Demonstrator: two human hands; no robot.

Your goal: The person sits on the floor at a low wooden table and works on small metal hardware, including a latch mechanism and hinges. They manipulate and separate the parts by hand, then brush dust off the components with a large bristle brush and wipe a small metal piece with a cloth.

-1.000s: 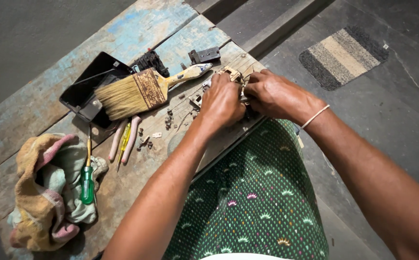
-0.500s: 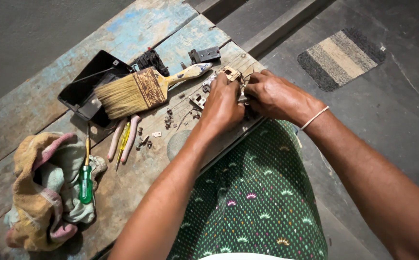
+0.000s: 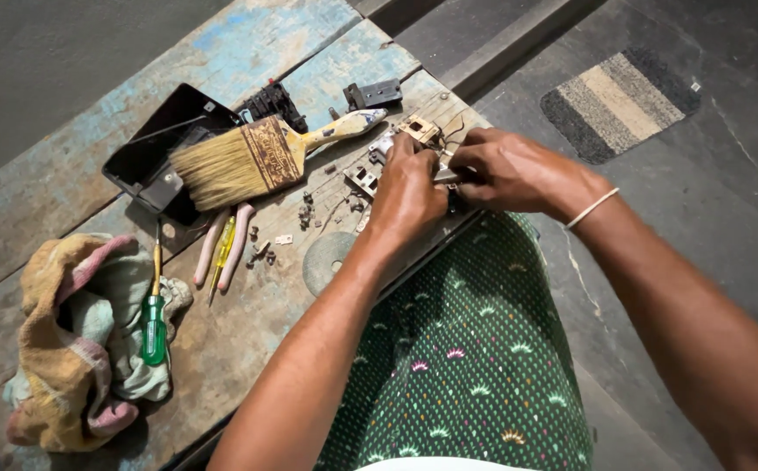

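Note:
My left hand (image 3: 407,192) and my right hand (image 3: 511,170) meet at the front edge of a worn wooden board (image 3: 222,349), both closed around a small device with metal and tan plastic parts (image 3: 420,131). A thin metal tool shaft (image 3: 445,176) shows between the two hands, gripped by the right. The part under my left palm is hidden. A wide paintbrush (image 3: 257,157) lies just left of the hands, its bristles over a black tray (image 3: 148,157).
Small screws and metal bits (image 3: 309,209) are scattered on the board, with a grey disc (image 3: 326,262), pink-handled pliers (image 3: 222,249) and a green-handled screwdriver (image 3: 154,327) on a crumpled rag (image 3: 74,349). Two black parts (image 3: 374,92) lie at the back. A striped mat (image 3: 614,100) is on the floor.
The hands have kept working at the same spot with small finger shifts. The view has tilted slightly.

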